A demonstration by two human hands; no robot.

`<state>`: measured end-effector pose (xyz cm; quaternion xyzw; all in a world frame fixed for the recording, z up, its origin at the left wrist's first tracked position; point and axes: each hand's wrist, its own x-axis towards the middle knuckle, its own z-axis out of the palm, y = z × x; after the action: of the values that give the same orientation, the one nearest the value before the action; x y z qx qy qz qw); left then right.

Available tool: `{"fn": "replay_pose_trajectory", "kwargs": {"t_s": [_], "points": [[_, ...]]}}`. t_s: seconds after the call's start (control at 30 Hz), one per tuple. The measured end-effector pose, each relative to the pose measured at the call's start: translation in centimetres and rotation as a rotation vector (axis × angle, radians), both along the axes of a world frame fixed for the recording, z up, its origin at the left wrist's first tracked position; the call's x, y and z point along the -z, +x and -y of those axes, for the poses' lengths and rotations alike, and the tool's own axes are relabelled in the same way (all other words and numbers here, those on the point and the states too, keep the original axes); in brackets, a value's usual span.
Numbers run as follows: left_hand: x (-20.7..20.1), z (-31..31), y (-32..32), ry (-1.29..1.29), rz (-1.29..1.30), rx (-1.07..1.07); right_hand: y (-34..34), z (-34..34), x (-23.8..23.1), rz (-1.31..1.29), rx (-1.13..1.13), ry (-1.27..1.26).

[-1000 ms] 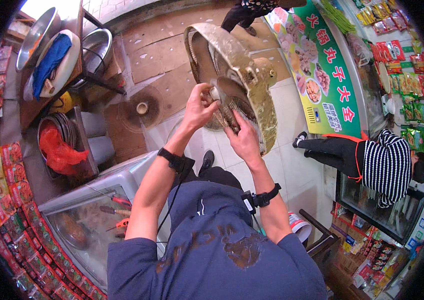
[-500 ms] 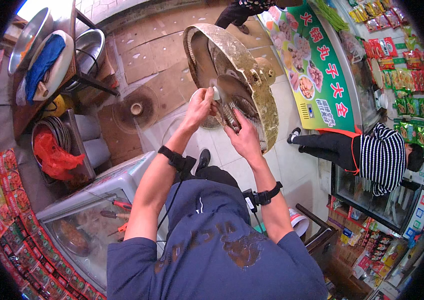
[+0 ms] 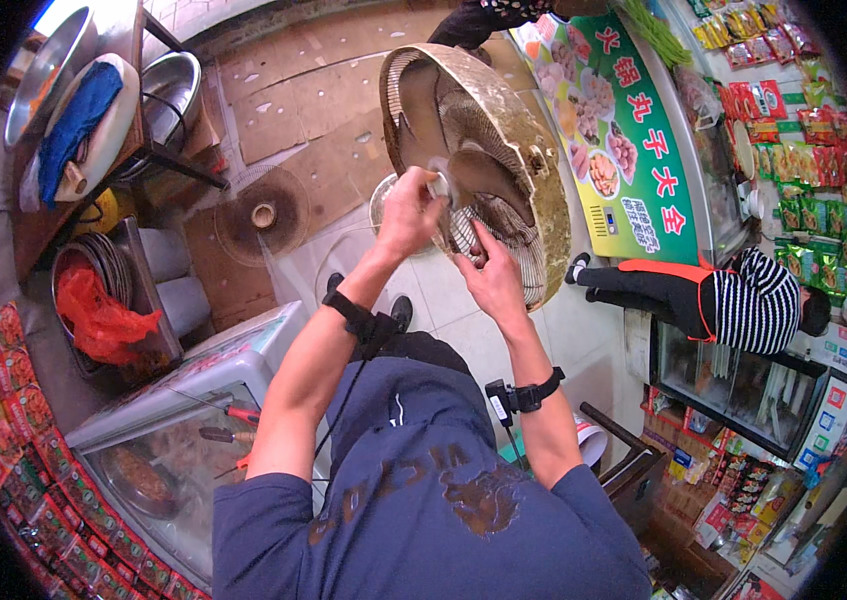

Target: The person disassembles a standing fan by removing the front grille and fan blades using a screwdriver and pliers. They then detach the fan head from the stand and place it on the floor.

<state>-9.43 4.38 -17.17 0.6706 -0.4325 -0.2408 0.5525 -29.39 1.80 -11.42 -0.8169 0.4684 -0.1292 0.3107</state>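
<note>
A large, grimy round fan point(image 3: 550, 185) stands tilted in front of me, its front uncovered and its grey blades point(image 3: 492, 178) showing against the rear wire cage. At the middle of the blades my left hand point(image 3: 410, 214) is closed in a pinch on a small whitish round piece point(image 3: 439, 185). My right hand point(image 3: 495, 272) is closed on the lower part of a fan blade, just inside the cage's near edge; its fingertips are partly hidden. A round wire fan guard point(image 3: 289, 205) with a tan centre lies on the cardboard to the left.
A chest freezer point(image 3: 264, 350) with tools on its glass top stands at near left. Beyond it are a pot with a red plastic bag point(image 3: 99, 310) and a table with metal basins point(image 3: 169, 90). A person in a striped top point(image 3: 756, 300) bends beside the display counter at right.
The view has shifted slightly, and the fan sits a little farther right. My left hand has moved slightly rightward at the hub. My right hand keeps its grip on the blade.
</note>
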Motion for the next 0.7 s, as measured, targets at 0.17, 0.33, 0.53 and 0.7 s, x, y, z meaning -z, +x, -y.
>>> {"fn": "replay_pose_trajectory", "kwargs": {"t_s": [0.17,0.33,0.53,0.7], "points": [[0.1,-0.5,-0.1,-0.017,-0.294,-0.046,-0.1,0.0,-0.5,0.026,0.009,0.078],[-0.3,0.8,0.8,0.243,-0.895,0.113,0.3,-0.2,-0.9,0.014,-0.014,0.014],[-0.6,-0.3,1.0,-0.16,0.176,0.057,0.0,-0.1,-1.4,0.008,0.051,0.199],[0.0,0.1,1.0,0.253,-0.908,0.194,0.3,-0.2,-2.1,0.002,-0.018,0.01]]}}
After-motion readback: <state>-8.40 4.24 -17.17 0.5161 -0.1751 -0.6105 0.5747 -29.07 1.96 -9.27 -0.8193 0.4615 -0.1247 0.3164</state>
